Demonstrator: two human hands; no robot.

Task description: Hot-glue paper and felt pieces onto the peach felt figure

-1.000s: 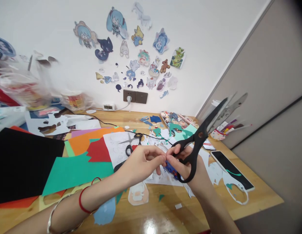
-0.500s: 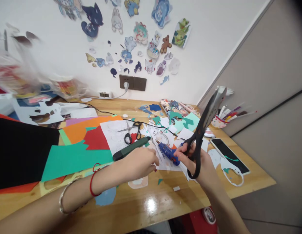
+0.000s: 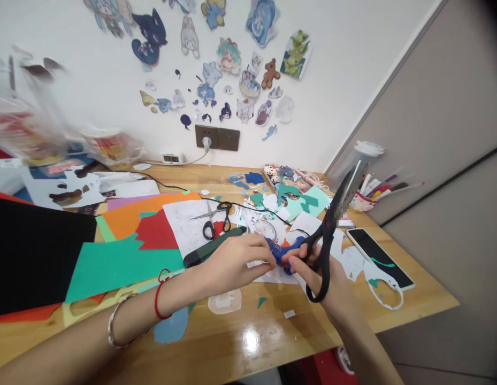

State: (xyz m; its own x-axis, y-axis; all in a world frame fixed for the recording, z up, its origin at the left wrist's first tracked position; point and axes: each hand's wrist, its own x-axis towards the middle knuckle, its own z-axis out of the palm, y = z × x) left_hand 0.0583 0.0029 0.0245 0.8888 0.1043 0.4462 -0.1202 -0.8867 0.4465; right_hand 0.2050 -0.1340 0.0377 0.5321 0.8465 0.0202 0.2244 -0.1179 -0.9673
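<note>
My right hand [image 3: 332, 280] holds a large pair of black-handled scissors [image 3: 324, 235], the handle loops around its fingers and the blades pointing up and away. The thumb and index fingertip of that hand come close together. My left hand [image 3: 242, 259] hovers just left of it, palm down, with its fingers bent together; anything between them is hidden. Behind the hands lies a blue glue gun [image 3: 277, 248], partly covered by them. A dark green pen-shaped tool [image 3: 208, 250] lies beyond my left wrist, and small black-handled scissors [image 3: 210, 220] rest on white paper behind it.
Coloured sheets, including a green one [image 3: 120, 270] and a black one [image 3: 35, 251], cover the left of the wooden table. Paper scraps [image 3: 268, 206] lie behind the hands. A phone [image 3: 380, 258] lies at right, near a pen cup [image 3: 362, 200]. A black cord [image 3: 256, 206] crosses the back.
My left hand has moved right, closer to my right hand, and now covers part of the glue gun. The scissors in my right hand have tilted and shifted slightly.
</note>
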